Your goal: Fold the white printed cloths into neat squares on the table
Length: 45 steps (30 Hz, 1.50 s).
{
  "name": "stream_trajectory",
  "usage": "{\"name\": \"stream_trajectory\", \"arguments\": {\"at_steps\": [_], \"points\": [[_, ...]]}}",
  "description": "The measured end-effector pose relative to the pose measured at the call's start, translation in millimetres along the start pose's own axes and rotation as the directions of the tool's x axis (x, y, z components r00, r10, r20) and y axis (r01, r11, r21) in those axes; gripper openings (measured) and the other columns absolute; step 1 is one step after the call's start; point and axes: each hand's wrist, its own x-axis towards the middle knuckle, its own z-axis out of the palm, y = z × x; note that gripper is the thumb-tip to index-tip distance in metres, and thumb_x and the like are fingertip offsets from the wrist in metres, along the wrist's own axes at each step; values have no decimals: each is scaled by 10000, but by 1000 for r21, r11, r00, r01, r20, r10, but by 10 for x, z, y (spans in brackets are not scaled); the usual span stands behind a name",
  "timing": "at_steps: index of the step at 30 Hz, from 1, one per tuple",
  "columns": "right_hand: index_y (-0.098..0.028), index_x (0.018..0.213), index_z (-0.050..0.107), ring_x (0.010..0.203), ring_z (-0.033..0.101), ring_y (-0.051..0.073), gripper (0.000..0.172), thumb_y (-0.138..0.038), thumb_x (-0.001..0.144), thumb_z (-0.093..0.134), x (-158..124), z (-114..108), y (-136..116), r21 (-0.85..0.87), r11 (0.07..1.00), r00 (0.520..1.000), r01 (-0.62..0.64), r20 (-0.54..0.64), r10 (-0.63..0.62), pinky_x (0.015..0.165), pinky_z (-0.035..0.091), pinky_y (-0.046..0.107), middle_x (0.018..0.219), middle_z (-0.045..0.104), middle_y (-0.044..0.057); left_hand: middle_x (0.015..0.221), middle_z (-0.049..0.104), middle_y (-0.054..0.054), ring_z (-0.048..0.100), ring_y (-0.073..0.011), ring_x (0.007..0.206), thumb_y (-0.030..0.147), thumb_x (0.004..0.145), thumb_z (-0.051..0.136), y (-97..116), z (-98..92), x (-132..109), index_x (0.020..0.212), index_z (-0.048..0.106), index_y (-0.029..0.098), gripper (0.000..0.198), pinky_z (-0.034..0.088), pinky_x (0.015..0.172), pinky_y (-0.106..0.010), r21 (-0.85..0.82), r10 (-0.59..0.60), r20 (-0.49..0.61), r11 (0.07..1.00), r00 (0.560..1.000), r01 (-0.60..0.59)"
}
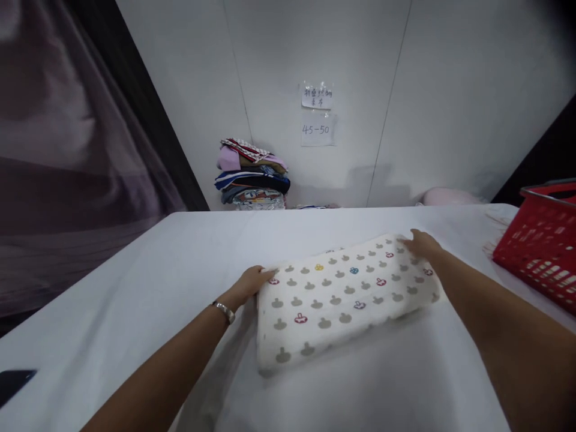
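A folded white cloth with grey, red, blue and yellow mushroom-like prints slants across the middle of the white table. Its far left corner is pinched in my left hand, which has a metal bracelet at the wrist. At the far right corner my right hand grips the cloth, fingers partly hidden and a little blurred. The near edge of the cloth casts a shadow on the table; I cannot tell how much of the cloth is lifted.
The table has a white cover. A red plastic basket stands at the right. Behind the table's far edge rises a stack of folded fabrics. A dark flat object lies at the left edge, and paper notes hang on the wall.
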Motion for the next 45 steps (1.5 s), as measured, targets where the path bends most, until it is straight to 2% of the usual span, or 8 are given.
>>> {"name": "stream_trajectory", "arguments": {"at_steps": [8,13,16,21,25,29,40,45], "points": [[-201,1262,512,1074,574,322,481,-442,870,374,-505,216,344,-40,997,998,64,18,-63,864,457,453,1205,597,149,788,641,-80,585,-234,761,449,653,606,-75,-16,27,752,593,148,317,410,580,-278,99,112,-140,990,984,-98],[-186,1200,572,1011,611,328,461,-446,860,403,-764,208,747,-8,999,998,53,25,-53,847,489,440,1104,650,163,770,629,-59,572,-199,704,464,684,552,-131,-58,-141,769,559,152,324,406,545,-261,-93,70,-40,993,997,-74],[-151,1218,560,1108,559,318,467,-406,859,405,-801,160,780,-29,989,988,142,-55,-144,914,459,427,1204,600,160,810,640,-81,582,-222,745,422,705,536,-186,-130,-210,764,569,149,281,404,583,-279,180,94,-101,981,991,-75],[-180,1183,590,1126,548,263,398,-331,866,404,-727,31,101,114,903,906,414,-151,-396,973,424,400,1223,599,102,1073,627,-113,577,-266,946,392,755,526,-8,-146,-241,1020,599,162,359,426,759,-331,550,213,-122,828,969,-113],[-212,1205,585,1170,515,216,392,-231,840,443,-707,52,-762,207,755,771,622,8,-637,1013,387,346,1274,569,65,1149,592,-96,521,-232,1067,349,834,486,301,100,-213,1092,600,165,336,382,911,-311,623,514,-36,682,857,-383],[-193,1281,534,1180,499,244,498,-185,784,506,-624,129,-1274,155,750,715,643,231,-660,990,390,347,1314,534,79,1038,619,-84,532,-213,996,312,884,424,516,447,-109,996,637,172,278,393,895,-313,591,607,129,587,784,-553],[-215,908,679,874,605,246,292,-182,622,629,-380,0,-1483,110,747,642,655,440,-628,720,461,312,993,665,72,1021,607,-88,533,-227,976,263,811,559,582,687,91,976,617,162,202,404,854,-330,627,604,138,560,785,-541],[-214,904,646,724,597,190,254,-182,656,596,-362,-57,-1517,116,781,679,614,426,-597,606,429,269,885,668,52,1052,615,-69,565,-208,947,247,775,580,602,671,114,1010,598,183,244,421,814,-303,546,531,136,664,836,-510]]}}
